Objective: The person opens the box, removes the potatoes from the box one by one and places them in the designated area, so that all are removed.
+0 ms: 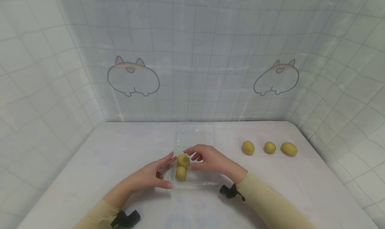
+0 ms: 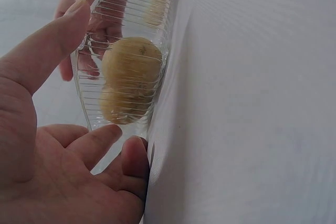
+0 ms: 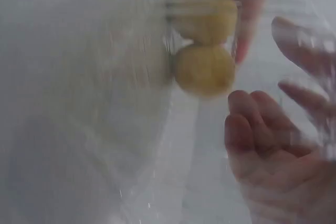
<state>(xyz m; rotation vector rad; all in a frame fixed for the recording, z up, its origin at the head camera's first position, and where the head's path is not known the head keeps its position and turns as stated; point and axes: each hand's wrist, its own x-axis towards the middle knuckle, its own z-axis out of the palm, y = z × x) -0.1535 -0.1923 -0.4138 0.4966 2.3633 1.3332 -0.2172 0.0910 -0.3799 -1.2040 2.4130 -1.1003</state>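
Two yellow lemons (image 1: 181, 173) lie one behind the other in the left part of a clear plastic clamshell box (image 1: 204, 183). Its lid (image 1: 195, 135) is folded back, away from me. My left hand (image 1: 150, 175) is at the box's left side, thumb apart from the fingers. In the left wrist view, its fingertips are right by the ribbed wall, through which the lemons (image 2: 131, 66) show. Just right of the lemons, my right hand (image 1: 210, 160) hovers over the box with loosely bent fingers and nothing in its grasp. The right wrist view is blurred by the plastic.
Three more lemons lie in a row on the right of the white-covered table (image 1: 120, 148): one nearest the box (image 1: 248, 147), a small one (image 1: 270, 147) and a longer one (image 1: 289, 148). Grid-patterned curtains (image 1: 192, 55) hang behind and at both sides.
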